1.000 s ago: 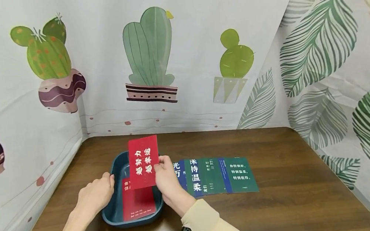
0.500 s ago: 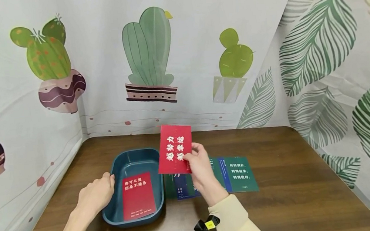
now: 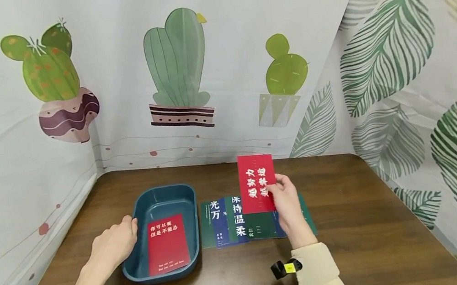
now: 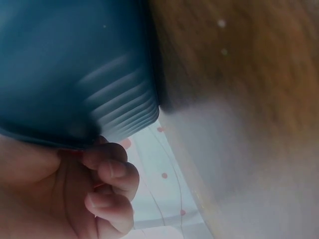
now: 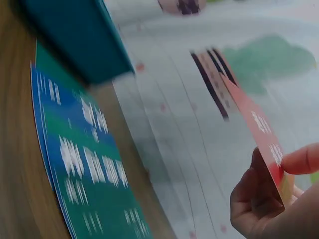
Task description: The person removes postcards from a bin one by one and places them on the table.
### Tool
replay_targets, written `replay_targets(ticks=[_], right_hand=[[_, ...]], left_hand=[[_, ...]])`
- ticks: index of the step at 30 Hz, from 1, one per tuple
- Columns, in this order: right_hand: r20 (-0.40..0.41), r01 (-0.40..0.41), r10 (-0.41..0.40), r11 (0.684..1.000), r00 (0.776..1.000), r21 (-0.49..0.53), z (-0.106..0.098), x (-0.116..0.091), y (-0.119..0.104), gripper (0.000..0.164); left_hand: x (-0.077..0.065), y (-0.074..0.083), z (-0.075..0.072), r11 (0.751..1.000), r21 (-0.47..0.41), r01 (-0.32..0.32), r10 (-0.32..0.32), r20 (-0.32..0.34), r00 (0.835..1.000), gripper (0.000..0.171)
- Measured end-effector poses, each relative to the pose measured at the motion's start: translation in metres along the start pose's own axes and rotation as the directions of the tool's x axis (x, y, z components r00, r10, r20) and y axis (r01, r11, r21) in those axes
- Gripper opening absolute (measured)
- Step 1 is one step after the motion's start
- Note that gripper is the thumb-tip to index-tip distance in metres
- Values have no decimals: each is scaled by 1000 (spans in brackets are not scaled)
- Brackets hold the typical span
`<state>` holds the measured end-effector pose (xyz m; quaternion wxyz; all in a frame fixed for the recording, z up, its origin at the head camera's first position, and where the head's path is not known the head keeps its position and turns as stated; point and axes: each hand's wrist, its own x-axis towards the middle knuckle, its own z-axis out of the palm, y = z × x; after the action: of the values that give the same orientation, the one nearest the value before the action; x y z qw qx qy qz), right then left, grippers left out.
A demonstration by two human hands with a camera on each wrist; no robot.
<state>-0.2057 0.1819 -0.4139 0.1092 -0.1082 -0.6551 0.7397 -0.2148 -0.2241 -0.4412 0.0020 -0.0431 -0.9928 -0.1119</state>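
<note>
A red card (image 3: pixel 256 181) with white lettering is pinched between the thumb and curled fingers of my right hand (image 3: pixel 285 201), raised above the row of green and blue cards (image 3: pixel 228 223). In the right wrist view the same red card (image 5: pixel 259 124) is seen nearly edge-on. My left hand (image 3: pixel 113 240) grips the left rim of a blue tray (image 3: pixel 196 219); the left wrist view has its fingers (image 4: pixel 114 172) curled at the rim, below the tray's ribbed side. Another red card (image 3: pixel 167 244) lies inside the tray.
The green and blue cards overlap in a row on the brown wooden table (image 3: pixel 370 239), just right of the tray. Behind the table hangs a white cloth (image 3: pixel 125 102) printed with cacti and leaves.
My right hand has carried the red card rightward, from over the tray to over the right part of the card row. My left hand stays on the tray rim.
</note>
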Motion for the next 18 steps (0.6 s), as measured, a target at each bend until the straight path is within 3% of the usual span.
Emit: replay_targets(ticks=[6,11,18], right_hand=[[-37,-62,58,990,998,-125,-51,9,12,29],[-82,-146,128,953,988,-266,-87,8,26,36],[-120,-135,93,900,988,-414,-119,11,39,39]], left_hand=[[0,1,2,1000,-3,-9,9,1,1000,31],[0,0,2,1000,0,-2,2,19,1000,32],[1,-1,1,1000,0,-5,5,5,1000,31]])
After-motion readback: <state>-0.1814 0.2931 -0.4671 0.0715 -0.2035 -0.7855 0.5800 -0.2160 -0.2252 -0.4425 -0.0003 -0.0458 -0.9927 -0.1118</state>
